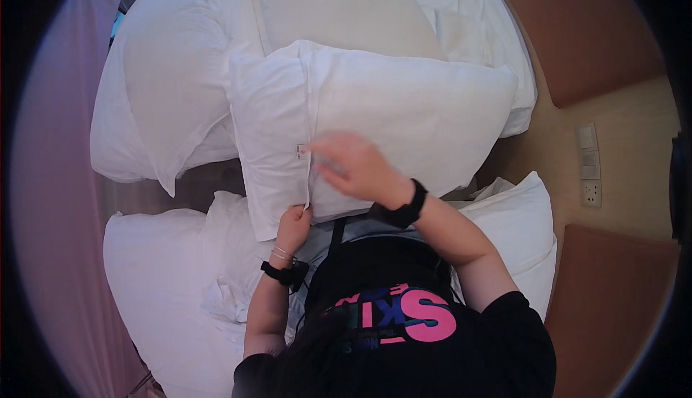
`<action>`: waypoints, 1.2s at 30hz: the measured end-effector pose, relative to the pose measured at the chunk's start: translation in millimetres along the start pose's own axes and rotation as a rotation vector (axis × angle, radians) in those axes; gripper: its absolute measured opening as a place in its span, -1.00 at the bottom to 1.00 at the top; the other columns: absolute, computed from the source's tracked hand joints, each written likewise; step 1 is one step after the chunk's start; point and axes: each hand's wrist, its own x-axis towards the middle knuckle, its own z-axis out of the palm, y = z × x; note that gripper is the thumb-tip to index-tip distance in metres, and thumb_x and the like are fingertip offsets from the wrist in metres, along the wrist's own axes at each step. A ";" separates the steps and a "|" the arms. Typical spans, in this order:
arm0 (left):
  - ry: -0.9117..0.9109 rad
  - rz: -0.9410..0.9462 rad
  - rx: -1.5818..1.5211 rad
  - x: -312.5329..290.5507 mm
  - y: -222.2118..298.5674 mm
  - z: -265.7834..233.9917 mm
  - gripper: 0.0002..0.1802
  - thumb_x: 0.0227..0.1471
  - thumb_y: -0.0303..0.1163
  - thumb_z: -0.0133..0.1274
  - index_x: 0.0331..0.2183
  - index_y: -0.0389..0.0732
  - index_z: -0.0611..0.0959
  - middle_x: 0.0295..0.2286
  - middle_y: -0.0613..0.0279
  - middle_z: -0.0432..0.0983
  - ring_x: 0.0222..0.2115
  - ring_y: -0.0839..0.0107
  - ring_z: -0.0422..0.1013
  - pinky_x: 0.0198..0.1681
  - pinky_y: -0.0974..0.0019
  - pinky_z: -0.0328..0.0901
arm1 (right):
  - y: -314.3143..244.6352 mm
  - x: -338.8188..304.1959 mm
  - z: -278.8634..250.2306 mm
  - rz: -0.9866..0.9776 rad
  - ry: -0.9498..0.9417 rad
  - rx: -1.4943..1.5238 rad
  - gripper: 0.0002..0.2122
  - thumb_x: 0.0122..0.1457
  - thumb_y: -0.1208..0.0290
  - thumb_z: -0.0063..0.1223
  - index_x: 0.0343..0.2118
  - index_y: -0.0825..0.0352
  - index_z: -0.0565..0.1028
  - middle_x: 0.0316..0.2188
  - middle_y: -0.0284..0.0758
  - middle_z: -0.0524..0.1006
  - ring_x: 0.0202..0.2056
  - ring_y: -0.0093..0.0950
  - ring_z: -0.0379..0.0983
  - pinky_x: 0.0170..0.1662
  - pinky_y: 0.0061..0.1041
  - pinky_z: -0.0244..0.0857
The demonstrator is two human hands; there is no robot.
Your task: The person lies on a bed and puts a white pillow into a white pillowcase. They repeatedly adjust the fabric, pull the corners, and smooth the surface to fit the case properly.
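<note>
A white pillow [404, 109] in a white case lies across the bed in front of me. My left hand [292, 226] grips the near edge of the case's open flap, at the pillow's lower left corner. My right hand [357, 167] rests on the pillow beside the flap seam, fingers spread and blurred. Both wrists carry black bands. A small tag [302, 151] shows on the flap seam just left of my right fingertips.
Another white pillow [166, 73] lies to the left and a third [346, 5] behind. White bedding [155, 282] is crumpled at lower left. A brown padded headboard [584, 30] and a wall panel with switches and a socket [589, 164] are on the right.
</note>
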 end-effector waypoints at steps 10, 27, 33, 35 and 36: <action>0.408 0.280 0.259 -3.9 86.4 -7.3 -0.89 0.01 -0.42 0.06 -0.46 -0.26 0.57 -0.51 0.00 0.50 -0.49 0.00 0.42 -0.39 0.03 0.30 | 60.9 8.8 -14.6 0.224 0.039 -0.607 -0.34 0.04 -0.01 0.12 0.21 0.15 0.30 0.23 -0.11 0.22 0.26 -0.02 0.02 0.28 0.05 -0.19; -0.770 0.166 -0.054 48.5 96.5 69.0 -0.65 0.19 -0.23 -0.07 -0.18 -0.30 0.60 -0.34 0.06 0.60 -0.28 0.25 0.51 -0.11 0.27 0.35 | 92.0 -7.2 -110.6 0.575 -0.134 -0.490 -0.55 0.03 -0.07 0.08 -0.49 0.34 0.58 -0.51 -0.08 0.56 -0.40 -0.08 0.49 -0.26 -0.18 0.34; -0.455 0.768 0.332 28.0 80.2 73.2 -0.53 0.24 -0.09 -0.15 0.02 -0.18 0.53 -0.05 0.06 0.50 0.00 0.20 0.38 0.14 0.17 0.18 | -5.0 -45.3 -108.8 0.324 0.047 -0.474 -0.77 -0.01 0.20 0.10 -0.64 0.25 0.48 -0.69 -0.20 0.45 -0.59 -0.18 0.40 -0.48 -0.19 0.19; -0.153 0.985 0.442 24.0 92.6 63.0 -0.51 0.24 -0.08 -0.15 0.08 -0.16 0.49 0.02 0.08 0.45 0.06 0.21 0.33 0.18 0.16 0.14 | -50.3 -52.2 -126.2 0.124 0.159 -0.440 -0.85 -0.08 0.27 0.15 -0.62 0.21 0.48 -0.73 -0.29 0.37 -0.64 -0.27 0.34 -0.53 -0.27 0.12; -0.070 1.006 0.462 20.7 95.1 52.3 -0.50 0.24 -0.08 -0.15 0.08 -0.16 0.48 0.02 0.08 0.45 0.07 0.21 0.33 0.18 0.16 0.14 | -73.0 -49.9 -134.8 0.030 0.136 -0.419 -0.87 -0.13 0.32 0.16 -0.58 0.25 0.50 -0.73 -0.35 0.33 -0.66 -0.33 0.29 -0.55 -0.32 0.07</action>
